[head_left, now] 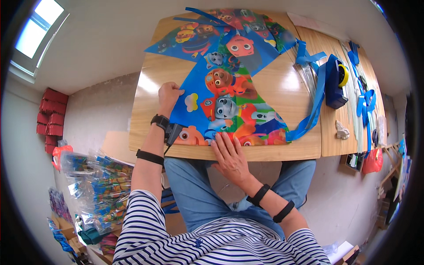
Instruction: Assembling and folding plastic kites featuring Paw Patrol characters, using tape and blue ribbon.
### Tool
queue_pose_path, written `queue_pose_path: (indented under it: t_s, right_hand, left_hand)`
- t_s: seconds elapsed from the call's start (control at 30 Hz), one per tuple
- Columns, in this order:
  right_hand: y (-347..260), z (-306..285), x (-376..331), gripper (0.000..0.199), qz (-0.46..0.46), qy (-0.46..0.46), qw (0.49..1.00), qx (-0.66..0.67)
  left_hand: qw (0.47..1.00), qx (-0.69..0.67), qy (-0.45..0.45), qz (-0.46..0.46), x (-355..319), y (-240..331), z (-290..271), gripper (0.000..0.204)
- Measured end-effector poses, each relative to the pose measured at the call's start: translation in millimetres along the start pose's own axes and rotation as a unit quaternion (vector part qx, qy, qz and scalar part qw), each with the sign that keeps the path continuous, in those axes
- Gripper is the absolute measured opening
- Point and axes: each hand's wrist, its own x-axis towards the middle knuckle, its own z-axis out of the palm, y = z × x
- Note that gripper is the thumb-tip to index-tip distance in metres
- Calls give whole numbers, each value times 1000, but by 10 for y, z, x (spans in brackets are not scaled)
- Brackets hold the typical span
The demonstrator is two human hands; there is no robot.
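Note:
A glossy kite sheet, blue with cartoon dogs, lies spread on the wooden table before me. At its left edge my left hand is closed, thumb and forefinger pinched at the sheet's border. My right hand is open, its outstretched fingers lying flat on the near edge and the palm off the table's rim. Beyond, more printed pieces overlap at the far side. A long blue ribbon curves from the sheet's near right corner up toward a tape dispenser.
To the right stand a blue tape dispenser with yellow tape, thin pale rods, more blue ribbons and a crumpled scrap. Plastic-wrapped packs are piled at my left. Red boxes are stacked by the wall.

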Motion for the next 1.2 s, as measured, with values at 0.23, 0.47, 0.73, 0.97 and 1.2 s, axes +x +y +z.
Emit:
queue_pose_path:
  t_s: [0.23,0.47,0.73,0.97,1.2]
  right_hand:
    - [-24,10,-4,96,7,-2,1000,-16]
    - [-3,23,-21,95,11,-7,1000,-21]
    - [8,102,14,93,-3,24,1000,-18]
    - [1,70,33,95,0,29,999,-30]
    - [-7,98,9,94,-8,30,999,-43]
  left_hand:
    - [999,31,1,-10,-12,2,7,17]
    - [996,92,16,-7,-123,164,10,18]
    - [903,223,18,368,-1299,-14,-110,61]
    - [885,265,-113,366,-1882,-401,-218,91]
    - [909,279,-64,302,-1876,-717,-450,100]
